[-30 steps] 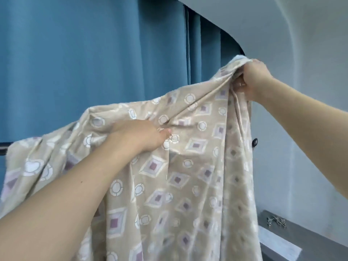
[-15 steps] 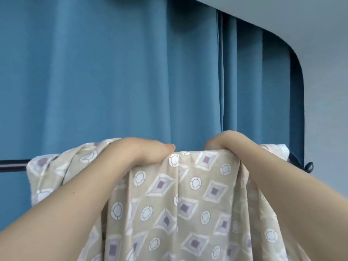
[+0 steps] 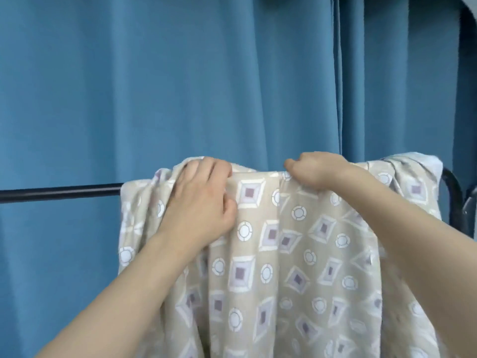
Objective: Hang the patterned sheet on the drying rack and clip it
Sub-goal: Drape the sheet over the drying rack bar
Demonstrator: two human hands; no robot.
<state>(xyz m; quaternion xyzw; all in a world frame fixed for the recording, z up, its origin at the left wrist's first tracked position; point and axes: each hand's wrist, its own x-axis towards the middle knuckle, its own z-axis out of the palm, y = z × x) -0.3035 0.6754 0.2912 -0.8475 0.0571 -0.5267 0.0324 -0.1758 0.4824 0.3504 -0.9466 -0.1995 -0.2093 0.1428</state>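
The patterned sheet (image 3: pixel 281 257), beige with purple diamonds and white circles, hangs bunched over the drying rack's black top bar (image 3: pixel 59 192) and falls toward me. My left hand (image 3: pixel 201 202) lies on the sheet at the bar, fingers over the top fold and thumb pinching cloth in front. My right hand (image 3: pixel 317 174) grips the top fold just to the right, fingers curled round the cloth. No clip is in view. Under the sheet the bar is hidden.
A blue curtain (image 3: pixel 180 86) hangs close behind the rack. The rack's curved black end and joint (image 3: pixel 456 200) show at the right edge. To the left of the sheet the bar is bare.
The sheet went from being held high in the air to lying over the bar. Both hands came down to the bar, and my left hand now lies flatter on the cloth.
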